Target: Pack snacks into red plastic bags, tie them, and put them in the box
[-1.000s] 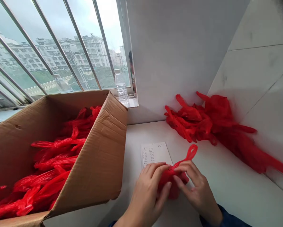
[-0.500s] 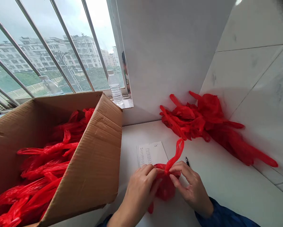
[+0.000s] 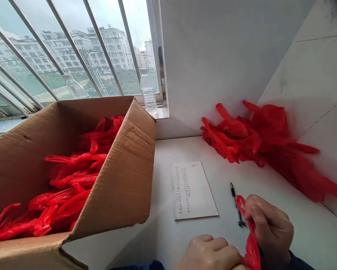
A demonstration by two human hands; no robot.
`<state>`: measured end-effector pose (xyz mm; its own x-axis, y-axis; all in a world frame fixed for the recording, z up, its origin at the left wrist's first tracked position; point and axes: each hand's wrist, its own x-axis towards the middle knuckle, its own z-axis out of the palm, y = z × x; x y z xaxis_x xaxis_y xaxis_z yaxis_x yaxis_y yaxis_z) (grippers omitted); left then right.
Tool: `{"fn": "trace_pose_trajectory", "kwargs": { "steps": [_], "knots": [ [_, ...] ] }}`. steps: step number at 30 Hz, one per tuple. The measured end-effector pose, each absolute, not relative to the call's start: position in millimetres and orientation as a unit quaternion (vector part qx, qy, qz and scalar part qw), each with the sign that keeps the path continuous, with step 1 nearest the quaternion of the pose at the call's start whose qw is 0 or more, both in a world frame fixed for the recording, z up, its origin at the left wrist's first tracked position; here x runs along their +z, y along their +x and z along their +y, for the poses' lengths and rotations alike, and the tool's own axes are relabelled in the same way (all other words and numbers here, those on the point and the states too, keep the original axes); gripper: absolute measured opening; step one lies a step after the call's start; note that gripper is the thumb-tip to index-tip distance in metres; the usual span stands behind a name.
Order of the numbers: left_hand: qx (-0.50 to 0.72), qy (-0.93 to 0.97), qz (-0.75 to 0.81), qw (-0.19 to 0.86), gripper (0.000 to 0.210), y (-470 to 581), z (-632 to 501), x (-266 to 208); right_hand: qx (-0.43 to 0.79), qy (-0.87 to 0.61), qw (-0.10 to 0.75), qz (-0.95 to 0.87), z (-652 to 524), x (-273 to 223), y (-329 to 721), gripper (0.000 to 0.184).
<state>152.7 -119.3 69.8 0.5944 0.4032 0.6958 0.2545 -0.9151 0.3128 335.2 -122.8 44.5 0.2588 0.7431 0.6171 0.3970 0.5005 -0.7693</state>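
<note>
A twisted red plastic bag (image 3: 252, 245) stretches between my two hands near the bottom edge of the head view. My right hand (image 3: 271, 227) is closed around its upper part, with a small loop sticking out on the left of the fingers. Low in the picture, my left hand (image 3: 212, 255) grips the lower part in a fist. The bag's bottom is cut off by the frame. Just beyond my right hand lies a black pen (image 3: 234, 200), and left of it a sheet of paper (image 3: 195, 193) with handwritten columns.
On the left stands an open cardboard box (image 3: 123, 165) holding several knotted red bags (image 3: 72, 176). A heap of red plastic bags (image 3: 241, 135) lies against the back and tiled walls. A clear bottle (image 3: 148, 93) stands on the sill by the barred window.
Both hands have moved right and toward me with the bag, uncovering the paper and pen. My right hand has gone from a fingertip pinch to a closed grip. The view has shifted.
</note>
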Motion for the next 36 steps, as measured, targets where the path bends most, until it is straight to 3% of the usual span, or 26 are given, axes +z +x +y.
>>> {"fn": "trace_pose_trajectory", "kwargs": {
  "steps": [4, 10, 16, 23, 36],
  "knots": [
    [0.421, 0.882, 0.186, 0.105, 0.052, 153, -121, 64, 0.131, -0.472, 0.616, -0.616, -120, 48, 332, 0.034],
    [0.367, 0.912, 0.161, 0.087, 0.026, 144, -115, 77, 0.115, -0.488, 0.617, -0.607, -120, 52, 332, 0.035],
    [0.358, 0.916, 0.171, 0.054, 0.024, 138, -108, 88, 0.104, -0.492, 0.612, -0.610, -121, 50, 332, 0.033],
    [0.353, 0.879, 0.280, 0.160, 0.024, 116, -84, 110, 0.001, -0.462, 0.665, -0.587, -115, 52, 332, 0.016],
    [0.301, 0.846, 0.410, 0.160, 0.036, 98, -45, 91, 0.091, -0.491, 0.534, -0.682, -97, 55, 316, 0.013]
  ]
}}
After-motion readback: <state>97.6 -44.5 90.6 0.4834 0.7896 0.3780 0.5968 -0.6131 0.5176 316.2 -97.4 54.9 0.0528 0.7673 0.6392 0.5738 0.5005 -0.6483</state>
